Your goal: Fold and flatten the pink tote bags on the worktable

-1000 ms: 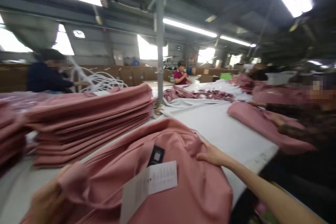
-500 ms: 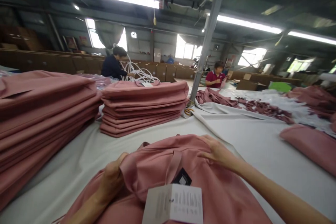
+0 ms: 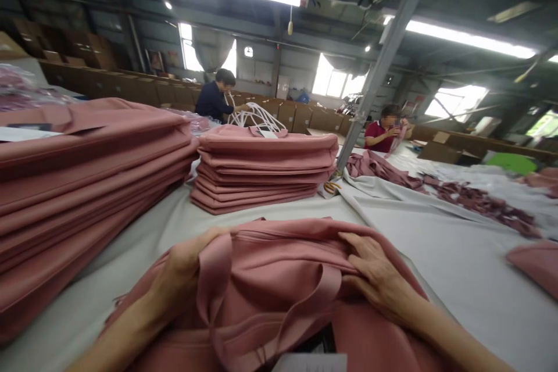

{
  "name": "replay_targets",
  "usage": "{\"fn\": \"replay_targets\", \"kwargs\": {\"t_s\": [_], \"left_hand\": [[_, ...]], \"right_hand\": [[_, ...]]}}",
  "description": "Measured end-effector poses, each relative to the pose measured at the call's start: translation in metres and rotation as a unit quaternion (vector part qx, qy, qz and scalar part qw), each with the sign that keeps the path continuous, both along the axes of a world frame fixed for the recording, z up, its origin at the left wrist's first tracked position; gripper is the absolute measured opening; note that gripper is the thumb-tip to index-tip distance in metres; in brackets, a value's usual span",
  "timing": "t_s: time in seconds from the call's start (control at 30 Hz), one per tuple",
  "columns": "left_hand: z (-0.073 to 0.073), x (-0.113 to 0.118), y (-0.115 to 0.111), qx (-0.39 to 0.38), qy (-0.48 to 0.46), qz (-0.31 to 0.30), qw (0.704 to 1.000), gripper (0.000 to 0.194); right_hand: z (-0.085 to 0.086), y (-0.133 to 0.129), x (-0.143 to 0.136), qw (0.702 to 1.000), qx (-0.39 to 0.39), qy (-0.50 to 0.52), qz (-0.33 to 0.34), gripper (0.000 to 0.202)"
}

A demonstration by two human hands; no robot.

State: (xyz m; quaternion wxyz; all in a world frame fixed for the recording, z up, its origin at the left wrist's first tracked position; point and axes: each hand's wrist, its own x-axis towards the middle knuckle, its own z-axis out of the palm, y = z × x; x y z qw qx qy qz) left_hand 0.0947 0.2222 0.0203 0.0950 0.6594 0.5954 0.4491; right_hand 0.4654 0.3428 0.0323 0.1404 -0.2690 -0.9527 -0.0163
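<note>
A pink fabric bag with long straps lies on the white table right in front of me. My left hand grips its left side, fingers curled over the folded edge by a strap. My right hand presses flat on its right side, fingers on the top fold. A white paper tag and a dark label show at the bottom edge, partly under a strap.
A tall stack of folded pink bags fills the left; a shorter stack stands behind the bag. A slanted metal pole rises from the table. Two people work at the far side. Loose pink pieces lie right.
The view swung left and down. My left hand moved up onto the bag's left fold, the straps flipped toward me over the tag, and both hands drew in toward the bag's top edge.
</note>
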Motion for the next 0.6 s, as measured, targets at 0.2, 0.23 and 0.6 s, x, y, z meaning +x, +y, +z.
{"fn": "replay_targets", "kwargs": {"t_s": [0.2, 0.23, 0.6], "left_hand": [[0.023, -0.006, 0.034, -0.21, -0.04, -0.169, 0.962, 0.031], [0.019, -0.006, 0.039, -0.245, -0.036, -0.197, 0.949, 0.032], [-0.096, 0.006, 0.098, -0.349, -0.08, -0.129, 0.925, 0.036]], "right_hand": [[0.02, 0.003, -0.001, 0.993, 0.092, -0.036, 0.06, 0.024], [0.021, 0.006, -0.002, 0.996, 0.049, -0.046, 0.058, 0.025], [-0.09, 0.073, -0.007, 0.933, -0.345, -0.028, -0.098, 0.046]]}}
